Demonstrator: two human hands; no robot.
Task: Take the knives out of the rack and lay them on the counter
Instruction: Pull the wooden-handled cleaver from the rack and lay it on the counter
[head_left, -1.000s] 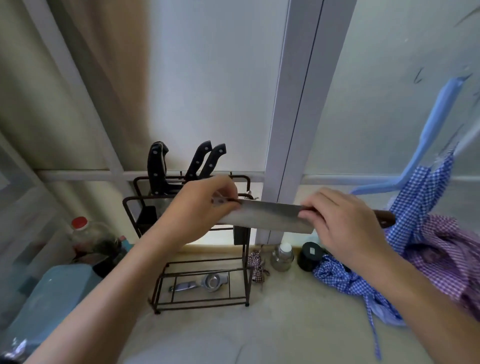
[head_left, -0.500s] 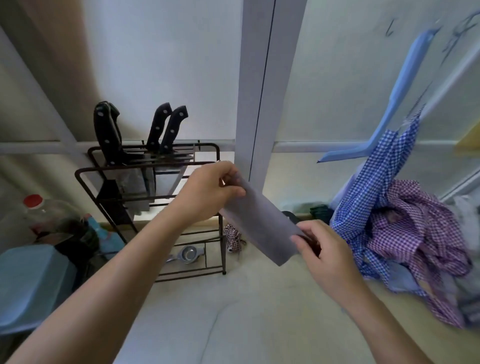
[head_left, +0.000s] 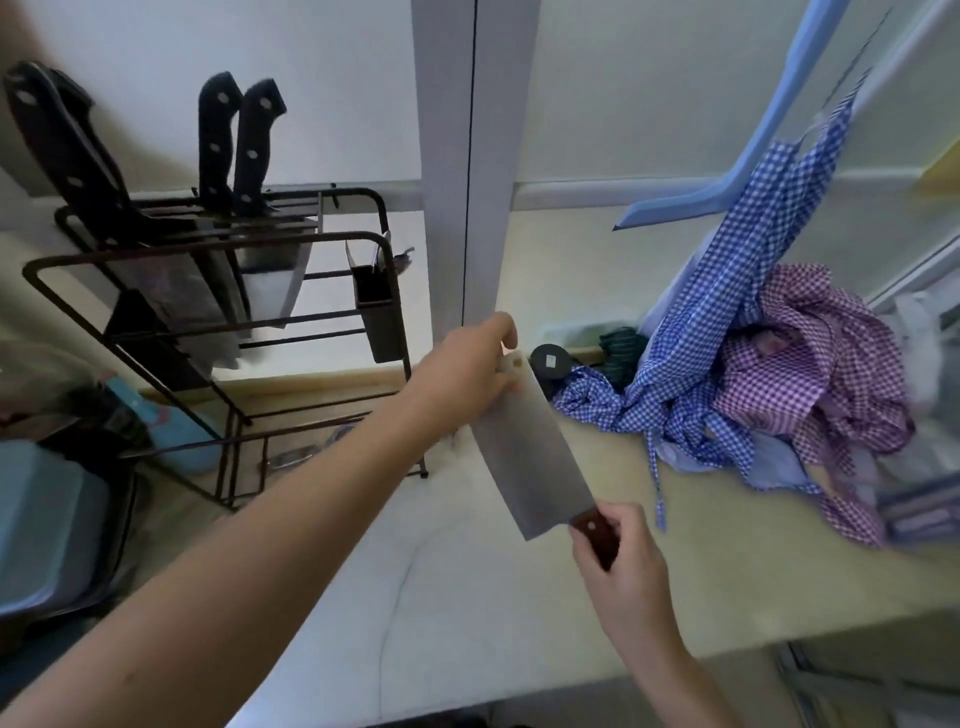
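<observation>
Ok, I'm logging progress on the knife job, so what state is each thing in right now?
Cleaver: out of the rack, held over the counter by both hands.
Left hand: pinching the blade's far end.
Right hand: gripping the brown handle.
Black-handled knives: in the rack, upright.
Checked cloths: crumpled on the counter.

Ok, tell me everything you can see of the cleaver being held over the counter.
The cleaver has a broad, rectangular blade of dull grey metal and a dark reddish-brown handle that looks like wood, with a pale rivet. It is out of the rack and held over the pale counter; whether it touches the counter cannot be told. It runs diagonally, blade end up and away, handle toward the person. The left hand pinches the blade's far end, where a small hole shows; the right hand grips the handle.
</observation>
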